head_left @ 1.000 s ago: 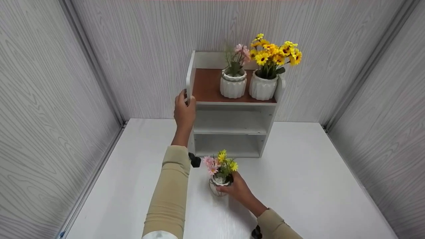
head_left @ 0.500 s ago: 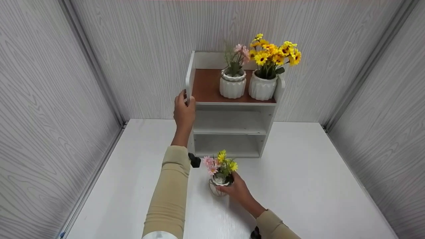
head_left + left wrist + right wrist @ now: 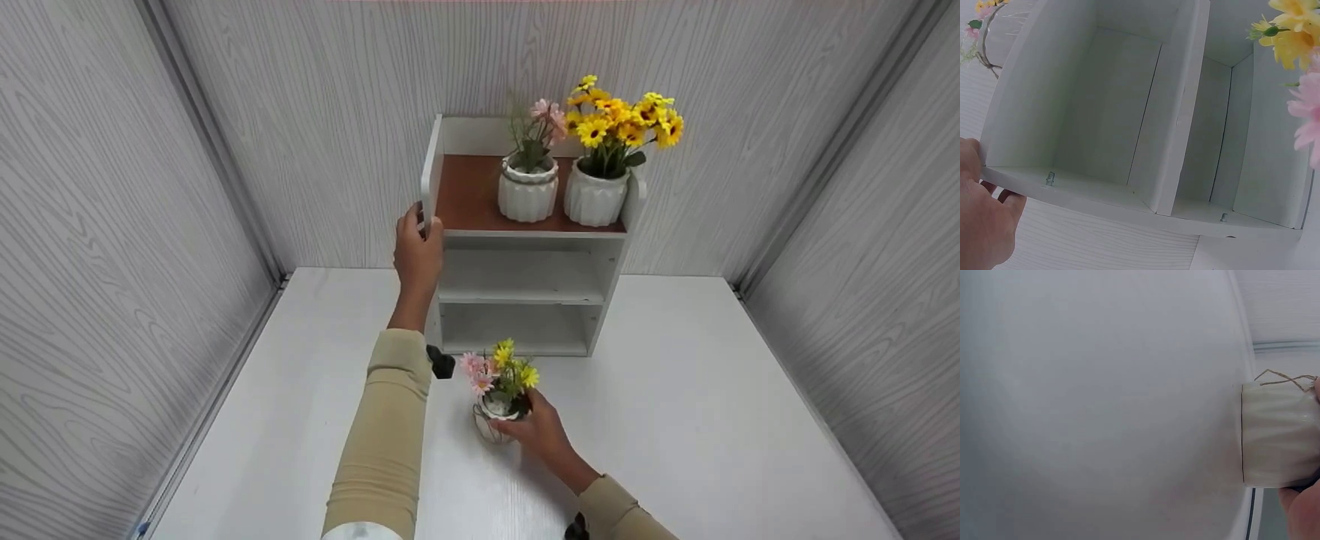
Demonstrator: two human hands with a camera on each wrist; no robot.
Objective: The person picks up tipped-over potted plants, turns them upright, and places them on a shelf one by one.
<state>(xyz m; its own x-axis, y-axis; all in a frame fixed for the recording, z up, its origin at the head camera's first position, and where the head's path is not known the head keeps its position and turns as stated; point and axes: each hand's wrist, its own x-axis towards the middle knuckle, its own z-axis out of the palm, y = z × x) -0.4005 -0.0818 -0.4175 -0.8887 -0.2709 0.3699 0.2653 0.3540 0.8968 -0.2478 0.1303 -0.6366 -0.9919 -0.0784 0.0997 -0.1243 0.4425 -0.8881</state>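
My left hand (image 3: 418, 255) grips the left side panel of a white shelf unit (image 3: 525, 235), thumb on the inner face; in the left wrist view the fingers curl around its edge. Below, in front of the unit, my right hand (image 3: 541, 433) holds a small white flower pot (image 3: 487, 424) with pink and yellow flowers (image 3: 501, 371). The pot is upright, its base at the white table top, with twine tied round it. In the right wrist view, the pot's ribbed side (image 3: 1278, 436) shows between thumb and fingers; most of that hand is out of frame.
On the unit's brown top shelf stand a white pot (image 3: 527, 195) with pink flowers and another white pot (image 3: 596, 199) with yellow flowers, side by side at the right. Two white compartments lie underneath. Grey wood-grain walls (image 3: 337, 135) enclose the table (image 3: 697, 390) at the back and sides.
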